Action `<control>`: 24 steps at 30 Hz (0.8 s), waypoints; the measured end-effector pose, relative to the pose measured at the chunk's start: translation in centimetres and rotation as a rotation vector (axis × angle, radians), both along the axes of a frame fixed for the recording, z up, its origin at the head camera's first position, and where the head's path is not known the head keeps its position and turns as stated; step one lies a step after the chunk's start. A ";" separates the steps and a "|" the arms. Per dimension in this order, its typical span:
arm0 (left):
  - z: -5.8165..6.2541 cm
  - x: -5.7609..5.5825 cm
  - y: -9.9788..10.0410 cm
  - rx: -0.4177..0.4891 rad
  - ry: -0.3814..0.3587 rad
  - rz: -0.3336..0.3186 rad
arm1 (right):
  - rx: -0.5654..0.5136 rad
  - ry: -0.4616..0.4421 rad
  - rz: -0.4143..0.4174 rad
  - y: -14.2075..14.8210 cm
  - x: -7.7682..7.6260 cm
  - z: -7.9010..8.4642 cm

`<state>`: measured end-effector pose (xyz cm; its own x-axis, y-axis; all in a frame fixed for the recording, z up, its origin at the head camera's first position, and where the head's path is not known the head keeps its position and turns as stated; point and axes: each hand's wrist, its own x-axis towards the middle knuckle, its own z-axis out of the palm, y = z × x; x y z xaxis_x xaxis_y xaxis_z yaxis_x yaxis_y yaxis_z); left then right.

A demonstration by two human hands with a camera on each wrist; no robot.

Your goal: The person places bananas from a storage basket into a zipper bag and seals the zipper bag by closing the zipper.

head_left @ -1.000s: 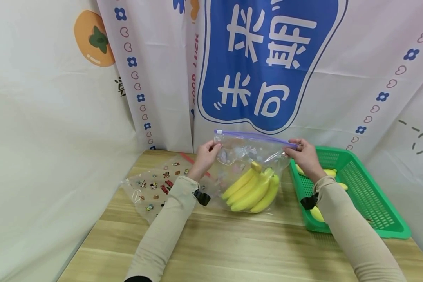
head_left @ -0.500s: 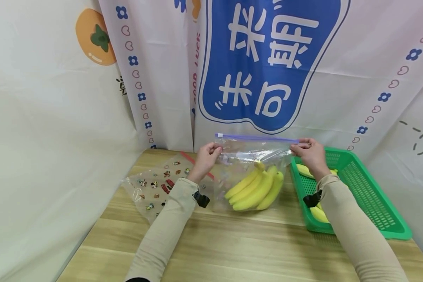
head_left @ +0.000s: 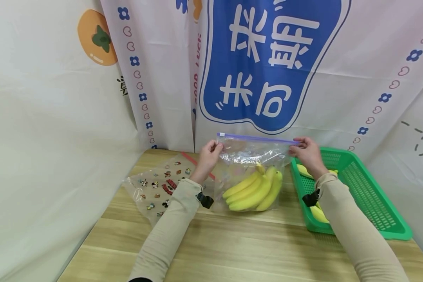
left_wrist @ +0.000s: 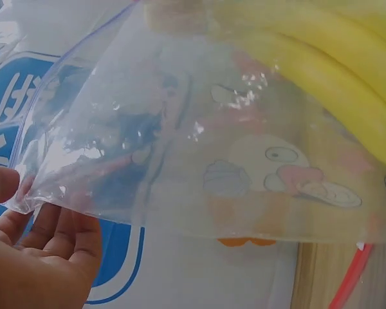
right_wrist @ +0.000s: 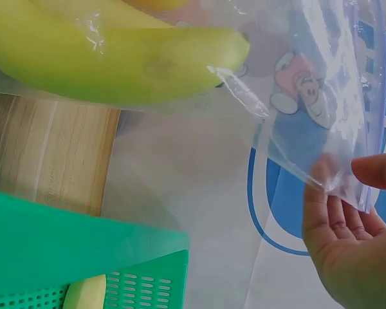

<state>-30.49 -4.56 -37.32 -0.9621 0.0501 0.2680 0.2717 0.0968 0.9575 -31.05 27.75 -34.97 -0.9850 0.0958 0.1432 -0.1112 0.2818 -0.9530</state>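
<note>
A clear zip bag (head_left: 246, 156) with a purple zip strip (head_left: 264, 138) along its top hangs upright between both hands. Inside it, near the bottom, lies a bunch of yellow bananas (head_left: 250, 192). My left hand (head_left: 208, 158) pinches the bag's upper left edge, close below the white slider (head_left: 222, 134). At the upper right corner, my right hand (head_left: 308, 154) pinches the bag by the zip strip's end. Cartoon prints show through the film in both wrist views. In the right wrist view, thumb and fingertips (right_wrist: 376, 172) meet at the bag's corner.
On the left of the wooden table (head_left: 232, 246) a second clear printed bag (head_left: 151, 188) with a red strip (head_left: 188, 158) lies flat, partly under my left forearm. A green basket (head_left: 366, 196) with more bananas (head_left: 319, 214) stands on the right. Printed cloth (head_left: 162, 78) hangs behind.
The right hand has moved slightly right, drawing the bag's top edge straighter. The bananas inside have shifted a little within the bag. Both hands keep their hold.
</note>
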 end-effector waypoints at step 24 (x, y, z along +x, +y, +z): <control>1.1 0.4 1.5 0.004 0.044 -0.025 | 0.653 0.194 0.048 -2.7 -0.7 1.1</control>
